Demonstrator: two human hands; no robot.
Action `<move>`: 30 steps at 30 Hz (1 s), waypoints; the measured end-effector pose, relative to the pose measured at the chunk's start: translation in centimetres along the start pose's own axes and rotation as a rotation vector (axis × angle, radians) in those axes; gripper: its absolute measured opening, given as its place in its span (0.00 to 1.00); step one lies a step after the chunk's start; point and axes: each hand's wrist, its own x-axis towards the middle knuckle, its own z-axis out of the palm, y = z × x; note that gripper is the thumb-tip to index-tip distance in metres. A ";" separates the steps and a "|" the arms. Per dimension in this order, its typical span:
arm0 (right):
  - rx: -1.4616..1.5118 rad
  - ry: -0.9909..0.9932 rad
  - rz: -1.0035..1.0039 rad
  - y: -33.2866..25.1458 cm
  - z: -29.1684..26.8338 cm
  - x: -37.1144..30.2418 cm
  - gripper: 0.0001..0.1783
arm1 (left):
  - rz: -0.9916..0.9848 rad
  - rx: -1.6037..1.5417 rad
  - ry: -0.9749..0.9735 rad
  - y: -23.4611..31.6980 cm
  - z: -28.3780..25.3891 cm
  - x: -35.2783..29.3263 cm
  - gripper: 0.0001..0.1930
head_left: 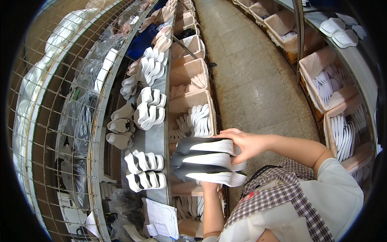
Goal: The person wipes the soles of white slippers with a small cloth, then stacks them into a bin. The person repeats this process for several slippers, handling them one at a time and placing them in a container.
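Note:
Both my hands hold a stack of black-and-white shoe soles (pixel 209 158), three of them showing, above the fabric-lined bins. My right hand (pixel 244 145) wraps round the far right end of the stack, its thumb against the white edges. My left hand (pixel 210 186) grips the stack from its near side; its fingers are mostly hidden by the soles. Just left of the stack, white soles (pixel 146 170) stand in two rows on the grey shelf (pixel 163 137). A bin of white soles (pixel 198 121) lies just beyond my right hand.
More white soles (pixel 151 109) and pale pink soles (pixel 162 40) line the shelf. Paper sheets (pixel 161 218) lie at its near end. Wire mesh (pixel 48 121) rises at far left. Across the concrete aisle (pixel 250 80), more lined bins (pixel 328 86) stand below another shelf.

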 end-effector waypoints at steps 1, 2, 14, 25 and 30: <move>-0.036 0.025 -0.027 -0.1 0.1 0.0 0.51 | -0.025 -0.066 0.001 0.0 -0.1 0.3 0.24; -0.086 0.039 -0.039 -0.3 0.1 0.1 0.51 | -0.051 -0.130 0.004 0.2 0.0 0.6 0.25; 0.282 0.010 -0.055 -0.9 -0.3 -0.2 0.46 | -0.350 -0.820 -0.026 1.7 1.4 2.7 0.27; 1.941 -0.067 -0.063 0.8 1.2 -1.7 0.33 | -0.345 -1.613 -0.372 1.3 1.7 -0.1 0.29; 2.210 -0.073 0.013 3.1 1.8 -2.7 0.25 | -0.420 -1.754 -0.375 2.3 0.8 1.5 0.33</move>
